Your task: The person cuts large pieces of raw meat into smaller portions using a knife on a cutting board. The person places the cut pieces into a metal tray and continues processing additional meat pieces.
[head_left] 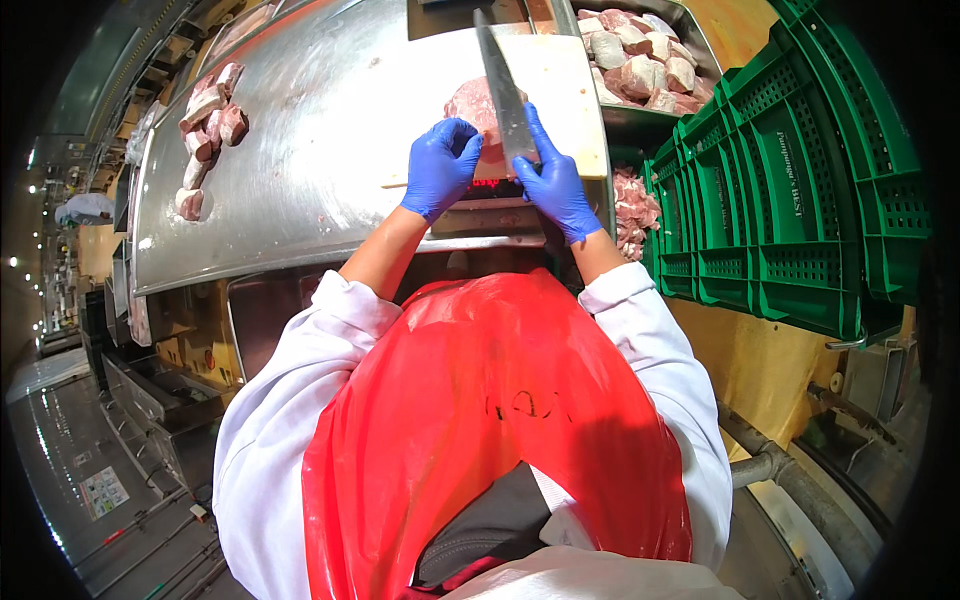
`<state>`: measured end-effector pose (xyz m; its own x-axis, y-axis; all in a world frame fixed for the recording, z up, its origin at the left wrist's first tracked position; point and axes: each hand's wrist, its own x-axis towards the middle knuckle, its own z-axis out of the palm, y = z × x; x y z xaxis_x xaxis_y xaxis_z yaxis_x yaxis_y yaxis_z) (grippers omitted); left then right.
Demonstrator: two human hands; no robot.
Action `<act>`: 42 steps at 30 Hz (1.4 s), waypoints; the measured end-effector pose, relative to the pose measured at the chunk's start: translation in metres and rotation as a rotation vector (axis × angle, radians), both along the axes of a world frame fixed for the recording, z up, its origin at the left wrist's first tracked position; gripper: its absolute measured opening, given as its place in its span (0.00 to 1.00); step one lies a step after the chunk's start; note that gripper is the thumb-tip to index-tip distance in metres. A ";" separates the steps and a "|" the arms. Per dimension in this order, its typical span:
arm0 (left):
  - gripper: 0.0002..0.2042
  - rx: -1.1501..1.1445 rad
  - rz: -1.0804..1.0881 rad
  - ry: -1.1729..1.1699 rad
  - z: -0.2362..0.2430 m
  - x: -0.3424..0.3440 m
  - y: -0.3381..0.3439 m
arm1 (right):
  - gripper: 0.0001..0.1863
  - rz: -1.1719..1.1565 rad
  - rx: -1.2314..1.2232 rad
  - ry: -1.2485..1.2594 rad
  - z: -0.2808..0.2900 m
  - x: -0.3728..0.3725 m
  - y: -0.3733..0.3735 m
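A piece of raw pink meat [470, 102] lies on a white cutting board [563, 85] in front of me. Gloved in blue, my left hand [440, 170] has its fingers curled and closed at the meat's near left edge. My right hand [556, 186], also in a blue glove, grips a knife [504, 92], its index finger stretched along the blade. The long blade points away from me, above the meat's right side, and hides part of it. The knife's handle is mostly covered by the hand. A red-lit display [486, 184] shows below the board's near edge.
Several meat chunks [200, 140] lie on the steel table [310, 130] at left. A metal tray [710, 55] of meat pieces stands at the back right, with small trimmings [632, 212] below it. Stacked green crates [770, 180] stand close on my right. Another person [85, 208] is far left.
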<state>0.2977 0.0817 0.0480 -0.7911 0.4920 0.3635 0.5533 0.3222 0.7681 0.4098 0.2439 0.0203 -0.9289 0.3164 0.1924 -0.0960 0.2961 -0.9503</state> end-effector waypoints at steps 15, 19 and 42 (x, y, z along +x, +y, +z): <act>0.05 0.246 0.157 -0.175 -0.012 -0.011 -0.059 | 0.39 0.309 0.273 -0.285 0.017 0.137 0.026; 0.05 0.267 0.111 -0.106 -0.016 -0.012 -0.052 | 0.38 0.156 0.203 -0.005 0.022 0.048 0.011; 0.03 0.422 -0.479 -0.271 0.095 -0.041 0.041 | 0.41 0.220 0.195 -0.213 0.019 0.137 0.014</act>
